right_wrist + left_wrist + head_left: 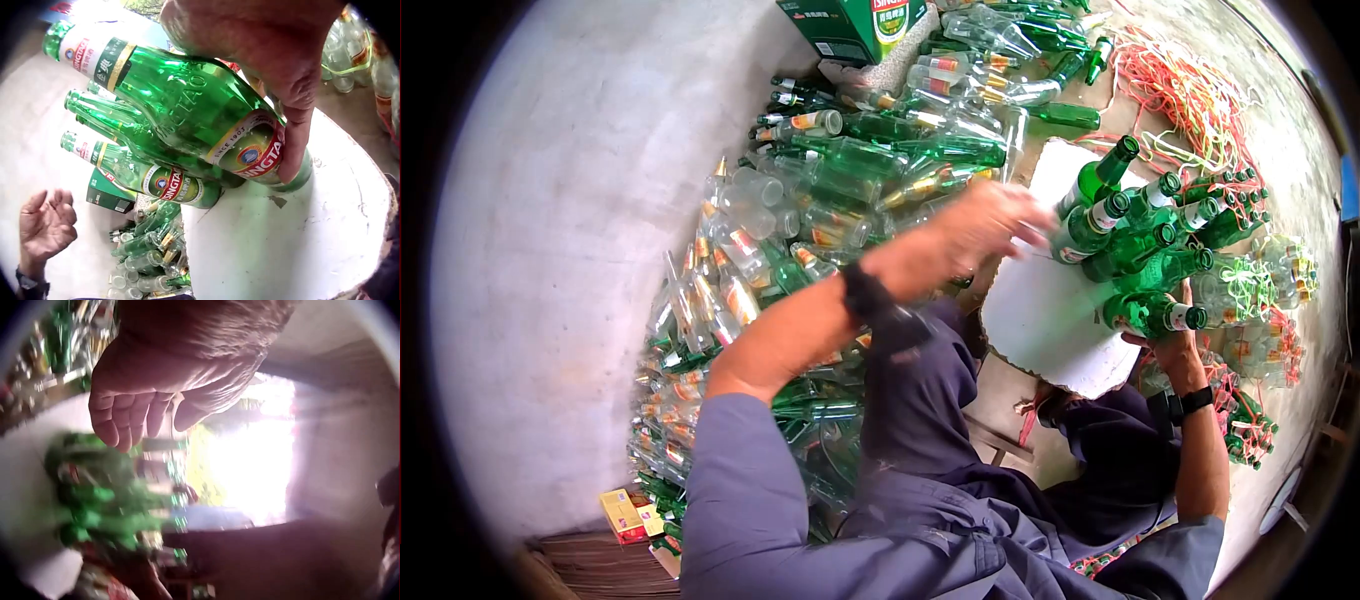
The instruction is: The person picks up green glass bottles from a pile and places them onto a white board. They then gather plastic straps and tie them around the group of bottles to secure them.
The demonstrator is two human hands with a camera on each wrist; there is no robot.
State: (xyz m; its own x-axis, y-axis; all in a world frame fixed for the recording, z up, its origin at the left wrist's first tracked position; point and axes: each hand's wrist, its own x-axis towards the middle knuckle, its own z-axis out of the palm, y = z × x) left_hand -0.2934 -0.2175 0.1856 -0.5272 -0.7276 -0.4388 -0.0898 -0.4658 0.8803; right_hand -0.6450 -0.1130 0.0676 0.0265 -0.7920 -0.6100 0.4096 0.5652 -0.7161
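Observation:
Several green beer bottles (1125, 250) stand grouped on a white board (1040, 310) over the person's knees. On the board's near right side, the right hand (1175, 352) grips the lower part of a labelled green beer bottle (187, 106). One digit presses against this bottle's label in the right wrist view. The left hand (990, 222) is blurred beside the group's left side, holding nothing. Its fingers are loosely bent in the left wrist view, where the palm side of the hand (140, 406) shows above the bottles.
Heaped clear and green bottles (830, 190) cover the floor on the left. A green carton (855, 30) stands behind them. Tangled pink and yellow strapping (1185, 95) lies at the back right. Bundles of tied bottles (1260, 285) stand right of the board.

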